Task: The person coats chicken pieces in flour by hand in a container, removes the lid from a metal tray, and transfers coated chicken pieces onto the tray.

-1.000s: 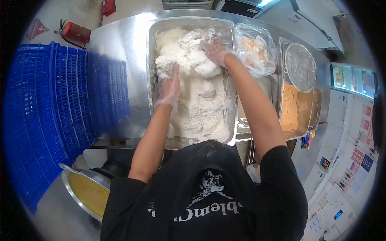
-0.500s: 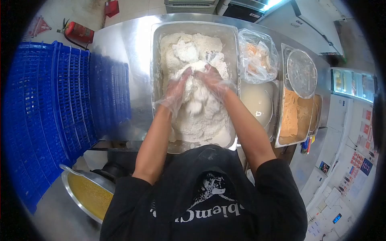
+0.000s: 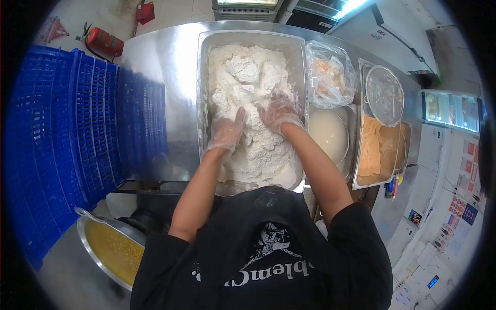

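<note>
A deep metal tray (image 3: 204, 46) holds a thick bed of white flour (image 3: 258, 160), with floury lumps (image 3: 243, 68) toward its far end. My left hand (image 3: 227, 132), in a clear plastic glove, rests in the flour on the left side, thumb apart from the fingers. On the right, my gloved right hand (image 3: 280, 111) lies in the flour with its fingers spread and partly dusted over. A floury mound (image 3: 253, 121) sits between the two hands. Neither hand grips anything I can see; some fingertips are sunk in flour.
Right of the tray are a clear bag of orange-and-white pieces (image 3: 330, 75), a bowl of pale liquid (image 3: 328, 134) and a tray of orange powder (image 3: 372, 150) with a round sieve (image 3: 385, 95). Blue crates (image 3: 95, 129) stand left. A pan of yellow oil (image 3: 113, 248) sits lower left.
My hands were together, scooping flour at the middle. Now they have moved apart and slightly nearer me, with the flour dropped between them and the far lumps more covered.
</note>
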Motion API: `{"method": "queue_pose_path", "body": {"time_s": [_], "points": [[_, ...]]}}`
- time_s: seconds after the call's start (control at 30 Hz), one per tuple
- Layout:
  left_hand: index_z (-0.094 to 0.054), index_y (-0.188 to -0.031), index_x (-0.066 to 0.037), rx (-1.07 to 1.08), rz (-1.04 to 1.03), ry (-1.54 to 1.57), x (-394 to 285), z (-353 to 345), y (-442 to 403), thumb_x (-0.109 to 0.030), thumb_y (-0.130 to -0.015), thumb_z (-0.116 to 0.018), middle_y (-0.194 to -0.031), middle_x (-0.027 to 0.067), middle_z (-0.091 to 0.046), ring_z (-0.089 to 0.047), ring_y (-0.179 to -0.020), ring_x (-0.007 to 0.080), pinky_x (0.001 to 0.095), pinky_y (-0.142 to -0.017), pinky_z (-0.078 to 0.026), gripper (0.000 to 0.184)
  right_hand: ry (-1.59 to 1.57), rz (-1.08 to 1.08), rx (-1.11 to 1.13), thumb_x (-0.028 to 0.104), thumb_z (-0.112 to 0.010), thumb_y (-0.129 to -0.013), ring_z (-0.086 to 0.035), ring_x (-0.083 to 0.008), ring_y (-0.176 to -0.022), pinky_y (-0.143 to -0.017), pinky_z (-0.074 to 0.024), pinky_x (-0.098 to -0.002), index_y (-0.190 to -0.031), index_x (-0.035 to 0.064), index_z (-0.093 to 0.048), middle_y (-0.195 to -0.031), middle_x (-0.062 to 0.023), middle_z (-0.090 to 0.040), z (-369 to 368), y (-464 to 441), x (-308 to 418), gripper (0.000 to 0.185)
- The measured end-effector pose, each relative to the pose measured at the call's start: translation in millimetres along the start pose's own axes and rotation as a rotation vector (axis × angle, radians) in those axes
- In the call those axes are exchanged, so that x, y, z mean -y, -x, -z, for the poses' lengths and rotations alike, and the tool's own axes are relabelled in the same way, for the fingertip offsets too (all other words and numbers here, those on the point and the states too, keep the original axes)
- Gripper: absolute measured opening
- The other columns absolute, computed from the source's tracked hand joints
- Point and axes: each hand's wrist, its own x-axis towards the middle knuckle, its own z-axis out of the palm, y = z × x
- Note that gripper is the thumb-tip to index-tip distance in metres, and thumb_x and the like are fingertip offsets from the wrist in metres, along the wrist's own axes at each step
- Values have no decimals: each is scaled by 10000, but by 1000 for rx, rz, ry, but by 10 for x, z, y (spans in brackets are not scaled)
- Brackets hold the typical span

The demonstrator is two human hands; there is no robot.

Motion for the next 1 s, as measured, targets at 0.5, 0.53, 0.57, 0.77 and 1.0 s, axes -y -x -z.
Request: {"method": "queue_pose_path", "body": {"time_s": [0.5, 0.53, 0.57, 0.77, 1.0], "points": [[-250, -1494, 211, 185, 27, 642, -239, 54, 54, -741, -838, -676, -1473, 369, -458, -431, -1433, 389, 402, -1189, -335, 1232, -1248, -330, 282, 562, -573, -971, -487, -347, -1370, -1096, -417, -451, -1388, -28, -558, -1479, -243, -511, 69, 196, -146, 724], [-224, -1497, 220, 189, 8, 671, -211, 91, 18, -729, -835, -692, -1479, 381, -439, -418, -1440, 393, 405, -1196, -327, 1248, -1193, -343, 149, 517, -499, -1019, -479, -386, -1377, -1137, -367, -458, -1357, -31, -579, -1470, -270, -512, 4, 185, -160, 649], [-201, -1497, 229, 169, -18, 489, -200, 151, -19, -719, -834, -701, -1475, 392, -434, -433, -1425, 404, 412, -1195, -333, 1260, -999, -300, 104, 508, -459, -1035, -461, -397, -1389, -1150, -356, -458, -1414, -30, -516, -1482, -278, -491, 22, 110, -222, 660], [-399, -1324, 291, -116, -268, 46, 289, -251, 367, -620, -966, -576, -1189, 397, -617, -611, -1202, 455, 470, -1060, -476, 994, -155, 150, 500, 509, -498, -1031, -412, -471, -1414, -1186, -350, -480, -1562, -12, -321, -1474, -317, -457, -97, 750, -123, 765], [-420, -1336, 290, 156, 60, 129, 473, -599, 845, -780, -961, -331, -1319, 483, -506, -484, -1334, 541, 463, -1169, -356, 1137, -615, -124, 457, 611, -703, -875, -457, -409, -1399, -1184, -352, -450, -1573, 7, -318, -1445, -283, -516, -78, 1343, -13, 1000]]}}
